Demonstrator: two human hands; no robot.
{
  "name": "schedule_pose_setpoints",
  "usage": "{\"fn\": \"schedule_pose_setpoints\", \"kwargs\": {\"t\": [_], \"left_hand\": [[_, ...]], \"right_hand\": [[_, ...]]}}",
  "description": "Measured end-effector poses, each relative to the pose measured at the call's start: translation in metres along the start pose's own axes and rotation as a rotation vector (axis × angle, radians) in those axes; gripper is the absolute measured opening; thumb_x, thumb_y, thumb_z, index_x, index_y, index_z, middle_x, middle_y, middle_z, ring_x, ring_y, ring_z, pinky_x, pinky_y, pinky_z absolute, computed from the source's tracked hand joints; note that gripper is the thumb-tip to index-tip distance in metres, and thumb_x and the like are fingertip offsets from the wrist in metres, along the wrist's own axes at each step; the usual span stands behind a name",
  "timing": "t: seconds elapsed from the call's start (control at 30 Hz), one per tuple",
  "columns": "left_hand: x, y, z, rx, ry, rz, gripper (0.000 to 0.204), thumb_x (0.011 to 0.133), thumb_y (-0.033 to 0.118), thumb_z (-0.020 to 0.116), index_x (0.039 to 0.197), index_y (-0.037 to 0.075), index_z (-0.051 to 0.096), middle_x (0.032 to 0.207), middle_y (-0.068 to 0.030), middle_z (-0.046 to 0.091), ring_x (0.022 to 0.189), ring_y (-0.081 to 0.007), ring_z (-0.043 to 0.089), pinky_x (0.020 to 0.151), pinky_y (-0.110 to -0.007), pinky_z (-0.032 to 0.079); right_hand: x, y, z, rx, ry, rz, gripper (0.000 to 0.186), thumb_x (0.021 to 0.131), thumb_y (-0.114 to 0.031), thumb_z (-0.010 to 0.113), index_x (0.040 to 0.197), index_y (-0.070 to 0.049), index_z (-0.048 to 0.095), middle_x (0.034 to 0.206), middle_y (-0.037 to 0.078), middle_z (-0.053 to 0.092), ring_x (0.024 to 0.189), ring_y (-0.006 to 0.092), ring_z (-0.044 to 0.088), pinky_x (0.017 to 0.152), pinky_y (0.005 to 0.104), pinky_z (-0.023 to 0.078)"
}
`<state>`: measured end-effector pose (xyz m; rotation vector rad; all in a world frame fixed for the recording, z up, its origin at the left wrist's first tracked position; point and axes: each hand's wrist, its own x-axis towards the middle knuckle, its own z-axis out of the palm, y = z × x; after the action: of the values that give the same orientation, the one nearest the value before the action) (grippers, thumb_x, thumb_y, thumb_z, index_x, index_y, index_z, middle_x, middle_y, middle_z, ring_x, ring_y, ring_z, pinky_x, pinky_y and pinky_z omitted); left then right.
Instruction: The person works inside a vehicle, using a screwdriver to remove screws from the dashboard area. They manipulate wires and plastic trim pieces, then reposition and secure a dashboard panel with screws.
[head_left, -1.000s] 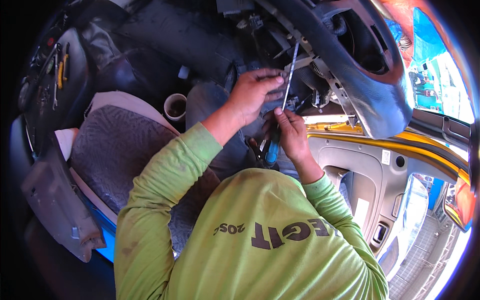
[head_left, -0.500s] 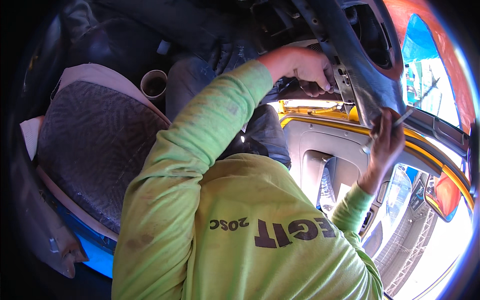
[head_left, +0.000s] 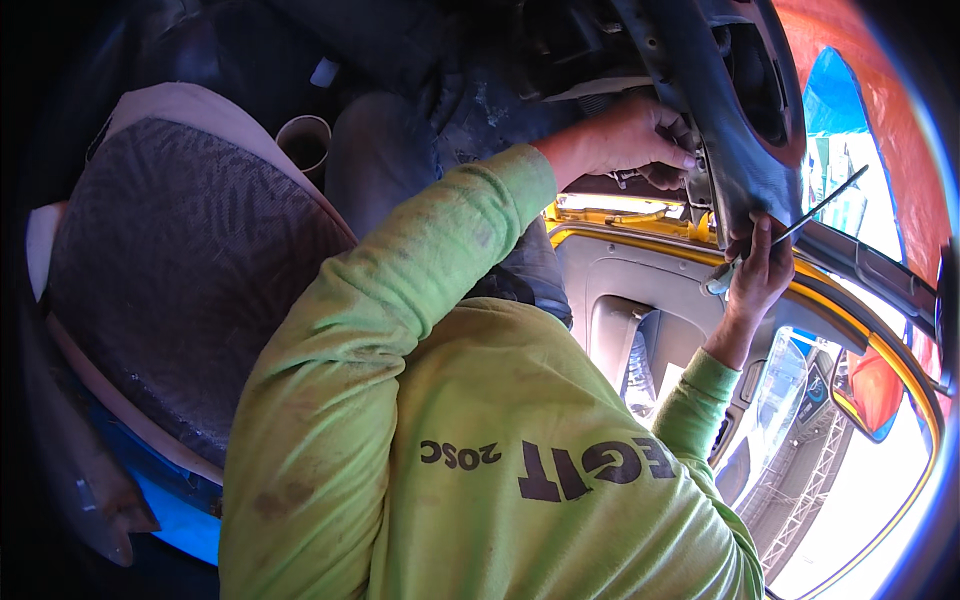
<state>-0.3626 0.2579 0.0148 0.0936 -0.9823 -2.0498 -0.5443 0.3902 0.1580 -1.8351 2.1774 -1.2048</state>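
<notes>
My left hand reaches under the dark dashboard panel. Its thumb and fingers are pinched together at a metal bracket on the panel's lower edge; whatever is between the fingertips is hidden or too small to name. Lower and to the right, my right hand is closed around a screwdriver. The thin shaft sticks out up and to the right, past the panel's end, and a pale handle end shows on the other side of the fingers. Both forearms wear green sleeves.
A patterned grey seat fills the left side, with a cup beside it near my knee. The door, with yellow edging, stands below the panel. A side mirror and an orange sheet lie beyond it.
The screwdriver has swung in my right hand, so more of its shaft now shows and points up-right. My left hand has shifted slightly right, still at the bracket. The whole view has tilted a little.
</notes>
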Motion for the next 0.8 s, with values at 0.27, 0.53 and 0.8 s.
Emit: {"fn": "schedule_pose_setpoints", "kwargs": {"t": [0.27, 0.53, 0.8], "left_hand": [[0.011, -0.014, -0.001, 0.462, 0.159, 0.259, 0.022, 0.077, 0.005, 0.085, 0.097, 0.000, 0.077, 0.089, -0.0135, 0.077, 0.080, -0.0227, 0.076, 0.077, -0.036, 0.062], [0.015, -0.030, 0.011, 0.556, 0.218, 0.390, 0.021, 0.078, 0.010, 0.080, 0.098, 0.004, 0.079, 0.087, -0.0164, 0.077, 0.082, -0.0296, 0.076, 0.079, -0.039, 0.058], [0.012, -0.029, 0.021, 0.723, 0.248, 0.448, 0.021, 0.077, 0.011, 0.080, 0.096, 0.002, 0.078, 0.087, -0.0186, 0.076, 0.082, -0.0320, 0.076, 0.079, -0.040, 0.060]], "right_hand": [[0.000, -0.013, 0.001, -0.129, -0.063, -0.025, 0.028, 0.106, -0.027, 0.063, 0.105, -0.001, 0.071, 0.071, 0.006, 0.065, 0.051, 0.0124, 0.055, 0.050, 0.0269, 0.042], [-0.005, -0.026, 0.009, -0.049, -0.084, -0.025, 0.025, 0.106, -0.023, 0.062, 0.104, 0.001, 0.070, 0.072, 0.006, 0.067, 0.052, 0.0109, 0.057, 0.051, 0.0253, 0.044], [-0.009, -0.025, 0.018, 0.003, -0.075, -0.038, 0.024, 0.105, -0.021, 0.064, 0.101, 0.002, 0.068, 0.071, 0.006, 0.067, 0.051, 0.0104, 0.056, 0.050, 0.0256, 0.043]]}}
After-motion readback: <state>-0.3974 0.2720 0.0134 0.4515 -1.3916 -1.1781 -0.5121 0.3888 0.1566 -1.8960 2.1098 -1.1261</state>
